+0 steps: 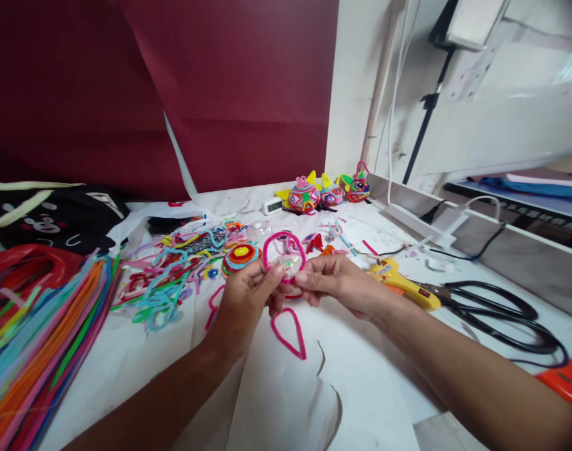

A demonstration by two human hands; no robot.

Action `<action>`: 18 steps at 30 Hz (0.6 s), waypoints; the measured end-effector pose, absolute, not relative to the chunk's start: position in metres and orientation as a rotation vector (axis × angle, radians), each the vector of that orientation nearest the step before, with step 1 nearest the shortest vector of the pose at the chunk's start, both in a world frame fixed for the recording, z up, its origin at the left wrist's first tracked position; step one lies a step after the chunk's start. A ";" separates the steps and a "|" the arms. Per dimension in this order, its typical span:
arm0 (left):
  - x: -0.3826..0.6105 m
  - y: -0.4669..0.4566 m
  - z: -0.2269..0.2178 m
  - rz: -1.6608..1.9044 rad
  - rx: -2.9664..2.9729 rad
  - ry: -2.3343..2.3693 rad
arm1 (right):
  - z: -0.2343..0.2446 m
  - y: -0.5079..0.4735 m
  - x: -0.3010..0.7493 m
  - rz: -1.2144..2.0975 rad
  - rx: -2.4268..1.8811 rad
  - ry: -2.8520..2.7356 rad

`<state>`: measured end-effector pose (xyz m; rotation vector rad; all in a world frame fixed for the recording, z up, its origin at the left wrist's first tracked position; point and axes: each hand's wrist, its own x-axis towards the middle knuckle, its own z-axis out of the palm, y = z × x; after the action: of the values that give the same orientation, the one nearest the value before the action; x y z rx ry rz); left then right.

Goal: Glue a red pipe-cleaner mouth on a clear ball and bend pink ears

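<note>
A magenta pipe cleaner [284, 234] bent into a round loop is held up above the table. My left hand [255, 291] pinches its lower left side between thumb and fingers. On the lower right side, my right hand [335, 282] pinches the same loop. Just below the hands, a pink teardrop-shaped pipe cleaner [291, 349] lies on white paper [271, 394]. Another bent pink piece [212, 310] shows partly behind my left wrist. A round disc of coiled pipe cleaners [241, 255], yellow, red and blue, sits just beyond my left hand.
Bundled coloured pipe cleaners [55, 351] lie at left, with a tangled heap [168, 275] beside them. At right are a yellow glue gun [405, 285] and black-handled scissors [497, 313]. Several decorated balls [304, 195] stand at the back near a power strip [421, 222].
</note>
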<state>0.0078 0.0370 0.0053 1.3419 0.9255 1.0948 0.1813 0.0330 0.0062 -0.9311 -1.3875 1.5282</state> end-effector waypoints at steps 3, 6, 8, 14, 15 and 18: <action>0.008 0.036 0.003 1.141 1.416 0.992 | 0.005 0.031 0.178 1.522 -0.943 -1.421; 0.009 0.036 0.001 1.165 1.445 1.042 | 0.005 0.030 0.177 1.485 -0.968 -1.446; 0.009 0.036 0.001 1.162 1.443 1.067 | 0.005 0.029 0.178 1.478 -0.982 -1.455; 0.006 0.037 0.004 1.177 1.526 1.128 | 0.005 0.030 0.177 1.502 -1.002 -1.444; 0.006 0.037 0.005 1.178 1.542 1.136 | 0.005 0.029 0.177 1.501 -1.001 -1.434; 0.007 0.034 0.004 1.201 1.571 1.168 | 0.005 0.028 0.175 1.484 -1.005 -1.425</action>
<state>0.0066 0.0344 0.0044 1.5712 1.1681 1.2011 0.1750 0.0283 0.0048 -1.0048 -1.4247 1.4844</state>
